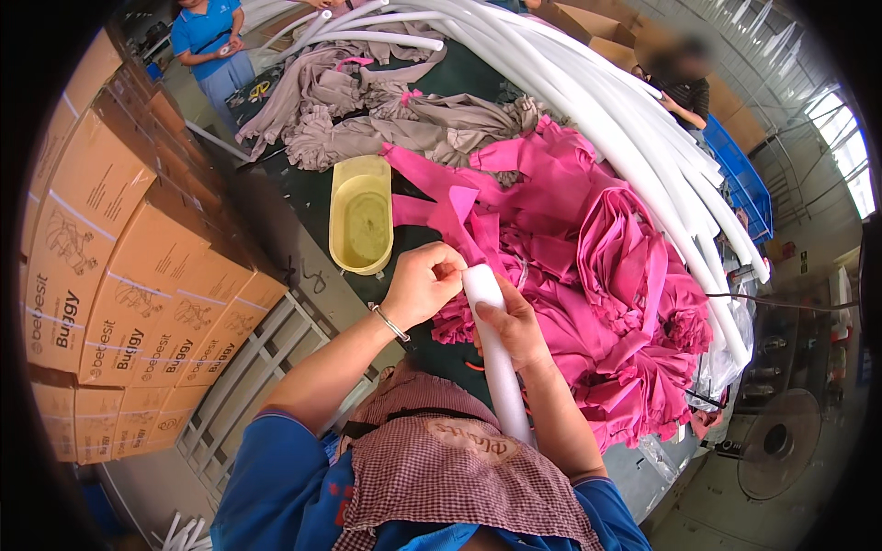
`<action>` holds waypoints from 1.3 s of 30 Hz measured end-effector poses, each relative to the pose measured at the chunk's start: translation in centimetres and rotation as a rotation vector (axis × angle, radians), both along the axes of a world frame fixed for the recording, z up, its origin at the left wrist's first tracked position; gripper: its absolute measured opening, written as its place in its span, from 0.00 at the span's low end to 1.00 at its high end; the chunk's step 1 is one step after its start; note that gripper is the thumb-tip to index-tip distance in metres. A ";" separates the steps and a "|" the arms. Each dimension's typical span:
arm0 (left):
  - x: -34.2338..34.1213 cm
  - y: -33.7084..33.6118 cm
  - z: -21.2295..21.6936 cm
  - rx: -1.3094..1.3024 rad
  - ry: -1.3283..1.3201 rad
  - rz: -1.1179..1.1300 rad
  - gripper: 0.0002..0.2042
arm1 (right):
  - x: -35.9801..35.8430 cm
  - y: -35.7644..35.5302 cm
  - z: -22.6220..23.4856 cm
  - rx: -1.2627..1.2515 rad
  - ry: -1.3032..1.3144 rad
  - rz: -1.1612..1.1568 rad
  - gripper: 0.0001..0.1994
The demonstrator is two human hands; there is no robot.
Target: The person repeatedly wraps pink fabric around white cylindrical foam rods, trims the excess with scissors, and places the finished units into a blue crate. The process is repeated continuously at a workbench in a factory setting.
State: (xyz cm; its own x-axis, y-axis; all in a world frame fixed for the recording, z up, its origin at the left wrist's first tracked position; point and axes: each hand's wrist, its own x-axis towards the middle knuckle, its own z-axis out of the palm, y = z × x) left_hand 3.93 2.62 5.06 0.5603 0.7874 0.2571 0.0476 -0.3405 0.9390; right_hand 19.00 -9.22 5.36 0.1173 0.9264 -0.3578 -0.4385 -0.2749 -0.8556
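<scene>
My right hand (511, 329) grips a white foam tube (497, 354) near its top end; the tube runs down toward my chest. My left hand (424, 283) pinches pink fabric (457, 220) at the tube's top end, fingers closed on the cloth edge. A metal bracelet sits on my left wrist. A large heap of gathered pink fabric sleeves (625, 294) lies just beyond and to the right of both hands on the dark green table (308, 197).
A yellow plastic tub (362, 216) stands left of my hands. Beige fabric (386, 119) is piled further back. Long white foam tubes (597, 101) arc across the table. Stacked cardboard boxes (119, 248) line the left. Two other people (211, 41) stand at the far side. A fan (779, 443) stands lower right.
</scene>
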 end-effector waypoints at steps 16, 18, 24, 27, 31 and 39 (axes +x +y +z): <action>2.3 -2.4 -1.0 0.511 0.111 0.012 0.05 | -0.5 -0.6 -1.1 0.057 -0.291 -0.116 0.33; 1.3 -2.4 -2.7 -0.075 -0.016 -0.017 0.07 | -0.2 -0.3 -1.0 0.031 -0.305 -0.116 0.32; 4.5 -0.9 -2.9 -0.937 -0.457 0.113 0.21 | -2.5 0.2 -1.9 0.171 -0.497 -0.127 0.22; 5.4 -2.3 -3.8 -1.055 -0.470 0.106 0.10 | -1.3 0.3 -2.3 0.146 -0.496 -0.166 0.15; 6.1 -4.0 -3.0 -1.217 -0.377 0.019 0.06 | -0.7 -0.1 -2.5 0.101 -0.846 -0.212 0.19; 6.0 -2.0 -4.6 -1.355 -0.351 -0.006 0.09 | -0.1 -5.3 -1.1 -0.055 -0.570 0.154 0.28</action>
